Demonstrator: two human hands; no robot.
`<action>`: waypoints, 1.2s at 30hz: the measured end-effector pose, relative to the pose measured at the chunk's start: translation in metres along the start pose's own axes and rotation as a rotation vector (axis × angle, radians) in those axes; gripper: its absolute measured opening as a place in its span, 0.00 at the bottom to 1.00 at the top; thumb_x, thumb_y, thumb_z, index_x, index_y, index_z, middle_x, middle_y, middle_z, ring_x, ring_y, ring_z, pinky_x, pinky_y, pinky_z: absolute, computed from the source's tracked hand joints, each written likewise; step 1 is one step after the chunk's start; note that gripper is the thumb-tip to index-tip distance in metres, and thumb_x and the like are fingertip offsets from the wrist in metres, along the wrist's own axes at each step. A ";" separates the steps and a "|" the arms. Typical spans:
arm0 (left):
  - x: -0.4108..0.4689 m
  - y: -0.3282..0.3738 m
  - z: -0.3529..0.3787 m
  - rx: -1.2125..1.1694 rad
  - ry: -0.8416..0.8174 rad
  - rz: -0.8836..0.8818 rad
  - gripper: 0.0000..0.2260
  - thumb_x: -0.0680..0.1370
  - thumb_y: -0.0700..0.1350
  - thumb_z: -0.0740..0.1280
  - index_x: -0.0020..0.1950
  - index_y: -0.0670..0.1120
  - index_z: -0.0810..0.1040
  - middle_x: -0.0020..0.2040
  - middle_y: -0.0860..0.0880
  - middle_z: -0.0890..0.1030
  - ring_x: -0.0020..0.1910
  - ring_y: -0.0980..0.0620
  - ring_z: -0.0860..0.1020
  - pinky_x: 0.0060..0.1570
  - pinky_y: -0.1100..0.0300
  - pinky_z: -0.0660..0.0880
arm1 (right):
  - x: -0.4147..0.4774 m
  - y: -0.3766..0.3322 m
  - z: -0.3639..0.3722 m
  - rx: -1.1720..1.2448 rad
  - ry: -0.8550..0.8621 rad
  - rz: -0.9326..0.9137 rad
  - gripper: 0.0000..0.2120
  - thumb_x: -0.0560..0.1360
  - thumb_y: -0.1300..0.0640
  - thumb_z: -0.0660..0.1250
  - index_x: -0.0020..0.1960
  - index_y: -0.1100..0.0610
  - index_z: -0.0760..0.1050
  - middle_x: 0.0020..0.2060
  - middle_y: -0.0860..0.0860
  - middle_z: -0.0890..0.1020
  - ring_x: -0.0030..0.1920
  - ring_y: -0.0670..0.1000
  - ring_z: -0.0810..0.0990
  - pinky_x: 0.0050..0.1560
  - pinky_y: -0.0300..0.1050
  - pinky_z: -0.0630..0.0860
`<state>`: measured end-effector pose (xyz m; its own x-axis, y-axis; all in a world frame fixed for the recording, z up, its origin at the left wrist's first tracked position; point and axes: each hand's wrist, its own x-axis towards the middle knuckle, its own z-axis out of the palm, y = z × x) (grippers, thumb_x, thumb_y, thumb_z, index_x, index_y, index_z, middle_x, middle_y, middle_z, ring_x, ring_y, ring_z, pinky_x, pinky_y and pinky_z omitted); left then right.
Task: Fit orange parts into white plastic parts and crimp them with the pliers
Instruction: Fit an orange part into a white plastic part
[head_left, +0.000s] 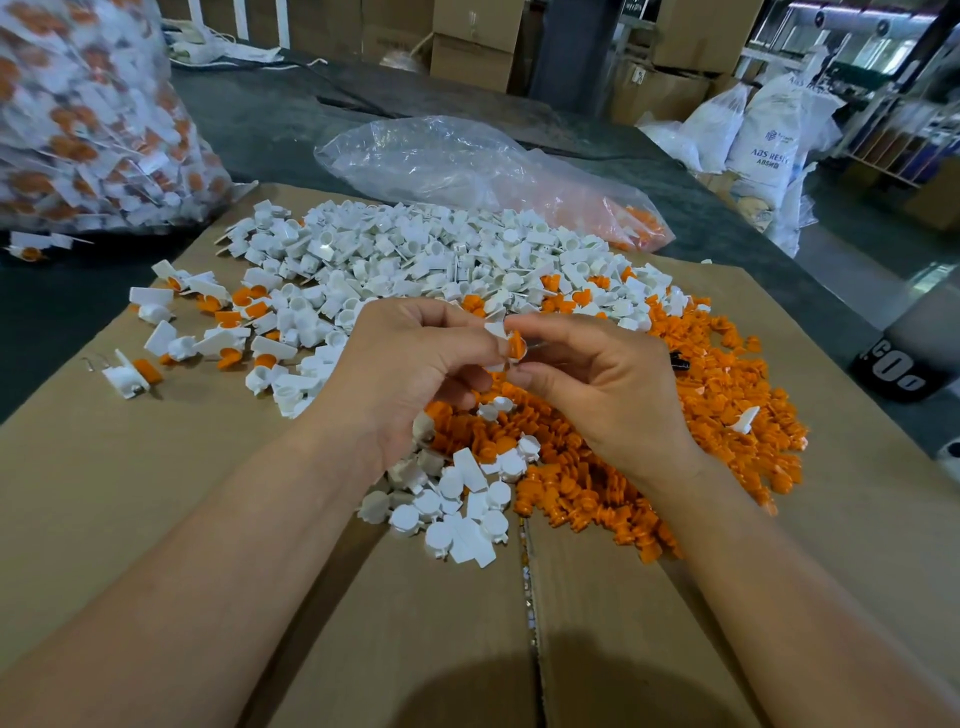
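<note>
Two parts meet at the fingertips, likely for fitting: left grip (410, 364) pinches the white part (493, 329), right grip (602, 384) pinches the orange part (516, 345) against it, both just over the orange heap (727, 395) on the cardboard (156, 493), within easy reach of more

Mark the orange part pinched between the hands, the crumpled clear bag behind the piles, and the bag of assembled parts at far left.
orange part (516, 345), head view, its visible orange face.
clear bag (441, 156), head view, crumpled upper film.
bag of assembled parts (88, 114), head view, bulging side.
</note>
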<state>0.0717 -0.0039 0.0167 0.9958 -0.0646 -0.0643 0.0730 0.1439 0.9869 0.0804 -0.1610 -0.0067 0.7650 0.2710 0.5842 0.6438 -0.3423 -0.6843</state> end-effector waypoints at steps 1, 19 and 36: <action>0.000 0.000 0.000 0.002 0.005 -0.001 0.08 0.65 0.33 0.73 0.28 0.42 0.78 0.22 0.49 0.75 0.21 0.56 0.73 0.20 0.68 0.68 | 0.000 0.001 0.000 0.002 -0.012 0.021 0.21 0.68 0.67 0.70 0.58 0.52 0.73 0.45 0.45 0.80 0.45 0.42 0.82 0.47 0.35 0.77; 0.001 0.000 -0.001 0.042 0.017 -0.003 0.10 0.65 0.34 0.73 0.25 0.45 0.78 0.22 0.51 0.75 0.21 0.57 0.73 0.20 0.69 0.66 | 0.000 -0.001 0.000 -0.016 0.004 -0.044 0.19 0.69 0.60 0.70 0.59 0.54 0.72 0.46 0.45 0.80 0.46 0.43 0.81 0.47 0.37 0.78; 0.003 -0.004 0.001 0.001 -0.041 -0.024 0.06 0.67 0.31 0.71 0.31 0.39 0.78 0.24 0.47 0.77 0.21 0.55 0.74 0.22 0.68 0.70 | 0.001 0.000 -0.003 -0.136 0.056 -0.174 0.17 0.67 0.61 0.71 0.54 0.56 0.74 0.42 0.44 0.79 0.44 0.39 0.79 0.44 0.34 0.78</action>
<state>0.0739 -0.0057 0.0123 0.9908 -0.1086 -0.0813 0.0964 0.1413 0.9853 0.0812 -0.1631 -0.0051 0.6381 0.2878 0.7142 0.7553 -0.4140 -0.5080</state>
